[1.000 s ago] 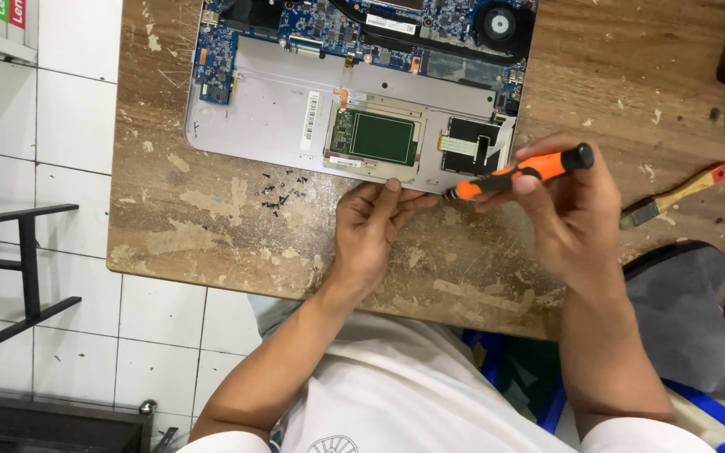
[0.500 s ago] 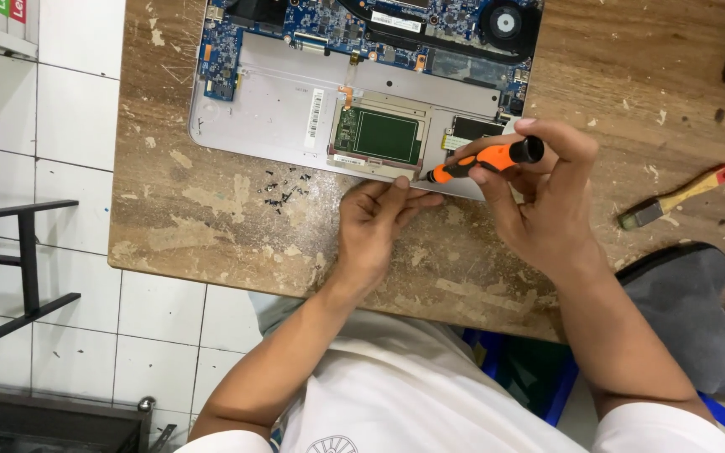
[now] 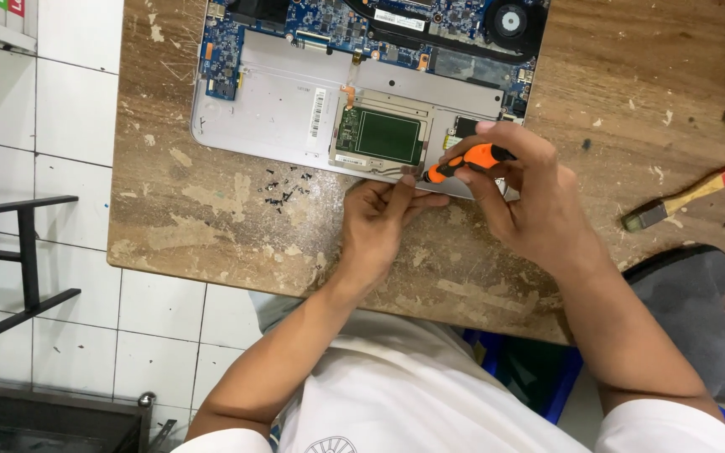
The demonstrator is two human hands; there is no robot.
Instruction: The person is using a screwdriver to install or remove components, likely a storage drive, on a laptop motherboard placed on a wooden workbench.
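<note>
— Since a second ago, what has moved in the head view?

— Right hand (image 3: 530,197) has swung the orange-handled screwdriver (image 3: 463,161) leftward and down; its tip now meets the near edge of the opened silver laptop (image 3: 295,109), just beside the green touchpad board (image 3: 383,137).

— How are the hands set?

— Right fingers pinch the handle. Left hand (image 3: 383,220) lies on the worn wooden table (image 3: 211,218), fingers pressed together, tips touching the laptop edge.

— Anything nearby?

— Small black screws (image 3: 283,189) left of that hand; a red-handled brush (image 3: 685,199) well right.
</note>
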